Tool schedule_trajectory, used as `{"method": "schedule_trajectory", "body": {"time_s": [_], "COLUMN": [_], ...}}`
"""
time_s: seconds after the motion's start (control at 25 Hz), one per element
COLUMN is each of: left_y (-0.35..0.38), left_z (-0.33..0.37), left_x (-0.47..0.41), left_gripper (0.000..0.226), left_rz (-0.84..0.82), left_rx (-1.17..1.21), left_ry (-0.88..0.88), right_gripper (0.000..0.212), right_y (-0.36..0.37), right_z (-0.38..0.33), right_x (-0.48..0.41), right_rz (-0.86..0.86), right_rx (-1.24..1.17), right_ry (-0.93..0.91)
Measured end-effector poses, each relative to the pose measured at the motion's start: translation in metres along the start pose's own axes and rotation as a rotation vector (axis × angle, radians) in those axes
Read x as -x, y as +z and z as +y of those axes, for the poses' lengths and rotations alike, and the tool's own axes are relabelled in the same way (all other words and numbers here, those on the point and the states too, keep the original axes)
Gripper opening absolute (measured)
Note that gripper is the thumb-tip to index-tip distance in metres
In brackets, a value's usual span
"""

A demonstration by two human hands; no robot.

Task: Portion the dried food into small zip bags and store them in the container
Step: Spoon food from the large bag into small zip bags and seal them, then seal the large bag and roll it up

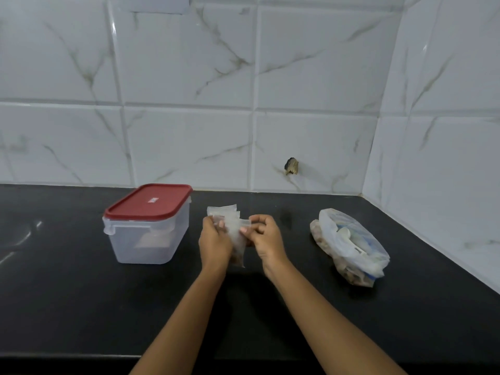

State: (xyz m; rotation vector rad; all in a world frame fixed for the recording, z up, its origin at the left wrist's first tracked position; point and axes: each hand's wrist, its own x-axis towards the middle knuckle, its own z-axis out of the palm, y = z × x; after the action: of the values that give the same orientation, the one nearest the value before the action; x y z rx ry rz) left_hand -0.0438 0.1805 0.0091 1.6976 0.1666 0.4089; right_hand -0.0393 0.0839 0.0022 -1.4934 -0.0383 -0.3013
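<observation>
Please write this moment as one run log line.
stage: portioning | small zip bag: held upright, food inside | left hand: grips bag | right hand: pinches bag top | container: lid on

Black stone-look bench [81, 293]: smooth, semi-gloss, faint light streaks at left. White marble-pattern wall tiles [189, 63]: glazed, glossy, smooth, w/ matt grout lines. Rectangular translucent plastic container [151, 244]: frosted, smooth walls. Red plastic lid [148, 203]: opaque, satin sheen. Small clear plastic zip bag [234, 234]: thin soft film, slightly cloudy. Large crinkled clear plastic bag [357, 239]: wrinkled film, shiny highlights. Brown dried food [351, 277] inside: rough, matt. White plastic spoon [347, 235]: smooth.
</observation>
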Motion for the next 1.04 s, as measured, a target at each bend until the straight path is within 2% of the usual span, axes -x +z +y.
{"method": "schedule_trajectory", "body": {"time_s": [0.2,0.32,0.48,0.6,0.68,0.88,1.04], "left_y": [-0.016,-0.017,-0.012,-0.001,0.013,0.067,0.113], "left_z": [-0.012,-0.016,-0.013,0.000,0.010,0.034,0.056], "left_x": [-0.006,-0.010,-0.006,0.004,0.010,0.033,0.055], "left_gripper": [0.025,0.039,0.054,0.055,0.050,0.034,0.028], "left_rz": [0.078,0.081,0.118,0.185,0.133,-0.129,-0.317], "left_rx": [-0.037,-0.057,-0.273,-0.441,-0.419,-0.257,-0.167], "left_ry": [-0.097,-0.091,0.019,0.155,0.234,0.407,0.468], "right_gripper": [0.021,0.018,0.008,0.013,0.015,0.023,0.025], "right_y": [0.024,0.027,0.016,-0.007,-0.028,-0.086,-0.135], "right_z": [0.014,0.015,0.009,-0.010,-0.026,-0.062,-0.077], "right_x": [-0.002,-0.003,-0.002,0.000,0.001,-0.003,-0.004], "right_rz": [-0.012,-0.024,0.007,0.019,0.023,0.147,0.263], "right_rx": [0.113,0.145,0.239,0.309,0.322,0.320,0.352], "right_ry": [0.079,0.099,0.078,0.022,-0.015,-0.088,-0.077]}}
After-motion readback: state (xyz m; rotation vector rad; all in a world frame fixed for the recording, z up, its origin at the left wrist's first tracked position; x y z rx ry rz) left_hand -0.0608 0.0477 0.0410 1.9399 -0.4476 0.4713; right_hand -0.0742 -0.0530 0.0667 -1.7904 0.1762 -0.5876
